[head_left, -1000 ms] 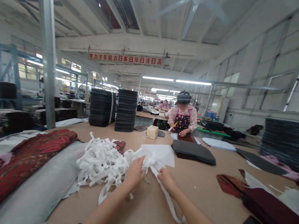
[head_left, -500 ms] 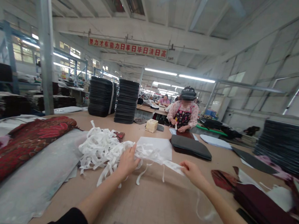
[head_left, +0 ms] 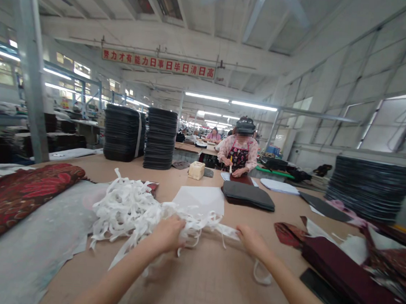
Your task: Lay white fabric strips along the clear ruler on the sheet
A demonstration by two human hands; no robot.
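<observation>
A tangled heap of white fabric strips (head_left: 126,207) lies left of centre on the brown tabletop (head_left: 197,281). At the heap's right edge my left hand (head_left: 169,233) is closed on some of the strips; its fingertips are partly hidden. My right hand (head_left: 250,238) pinches the end of a white strip (head_left: 228,231) that stretches across from the heap. Below the right hand hangs a loose loop of strip (head_left: 261,274). Behind the strips lies a white sheet (head_left: 199,198).
Dark stacked panels (head_left: 160,139) stand at the back left, with a flat dark pile (head_left: 248,196) ahead. Red patterned fabric (head_left: 26,195) lies left, and a maroon bundle (head_left: 347,273) right. Across the table a co-worker (head_left: 239,150) holds a brush-like tool.
The view has swung slightly right, so the scene sits further left. My left hand has moved lower and nearer to me, its fingers more curled. The right hand still grips the strip.
</observation>
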